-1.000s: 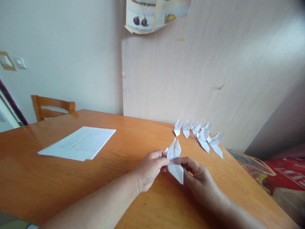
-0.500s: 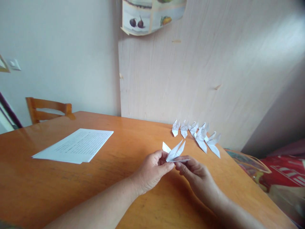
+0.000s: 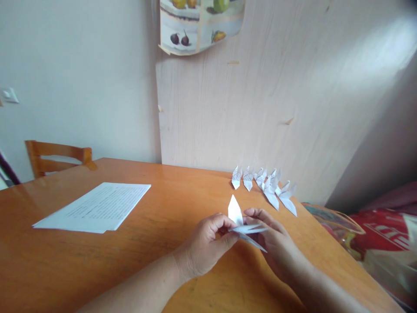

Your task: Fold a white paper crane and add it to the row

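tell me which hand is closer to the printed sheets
Left. The left hand lies right of the sheets, with a gap between them; the right hand is farther right, on the other side of the folded paper that both hands pinch.

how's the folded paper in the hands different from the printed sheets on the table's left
The folded piece is pinched between the left hand and right hand; the printed sheets lie untouched on the table. The folded piece is creased into narrow points, one flap standing up; the printed sheets are flat rectangles. The folded piece looks much smaller than the printed sheets. Both are white paper.
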Demonstrator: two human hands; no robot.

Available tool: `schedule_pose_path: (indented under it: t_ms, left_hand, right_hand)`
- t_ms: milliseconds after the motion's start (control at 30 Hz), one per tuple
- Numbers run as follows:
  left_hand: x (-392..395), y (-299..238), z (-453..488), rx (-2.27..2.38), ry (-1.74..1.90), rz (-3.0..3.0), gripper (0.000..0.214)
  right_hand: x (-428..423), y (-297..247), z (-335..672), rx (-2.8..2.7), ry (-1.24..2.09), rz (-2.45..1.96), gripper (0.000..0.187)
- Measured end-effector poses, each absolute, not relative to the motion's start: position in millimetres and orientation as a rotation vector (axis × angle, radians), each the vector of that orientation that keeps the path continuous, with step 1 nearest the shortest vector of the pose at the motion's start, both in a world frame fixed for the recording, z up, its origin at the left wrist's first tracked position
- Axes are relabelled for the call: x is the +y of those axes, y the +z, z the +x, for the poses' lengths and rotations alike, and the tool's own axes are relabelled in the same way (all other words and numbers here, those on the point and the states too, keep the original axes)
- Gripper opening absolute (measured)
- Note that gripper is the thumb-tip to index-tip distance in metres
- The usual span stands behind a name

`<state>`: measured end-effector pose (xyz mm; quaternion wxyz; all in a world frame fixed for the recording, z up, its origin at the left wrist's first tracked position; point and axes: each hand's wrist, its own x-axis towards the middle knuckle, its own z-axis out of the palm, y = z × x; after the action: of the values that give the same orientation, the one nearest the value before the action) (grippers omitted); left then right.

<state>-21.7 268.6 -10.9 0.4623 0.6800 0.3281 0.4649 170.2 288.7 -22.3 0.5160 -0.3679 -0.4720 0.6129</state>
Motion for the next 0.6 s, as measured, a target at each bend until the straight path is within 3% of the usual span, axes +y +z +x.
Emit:
schedule_pose_path:
  t_ms: [100,300,600]
  left_hand:
    - [266,-7,-21,0.824,1.114,1.679,0.02]
    - [271,-7,-25,0.608,1.102,1.243,0.009]
    - [279,-13,-26,0.534,1.076,0.869,0.007]
  right_hand:
    - [288,-20,169,-1.162,1.464,-0.868,0.031]
    - [284,-19,167,-1.488,1.232,-0.76,0.02]
    - [286,-33,171,-1.784,0.778,-0.931,0.021]
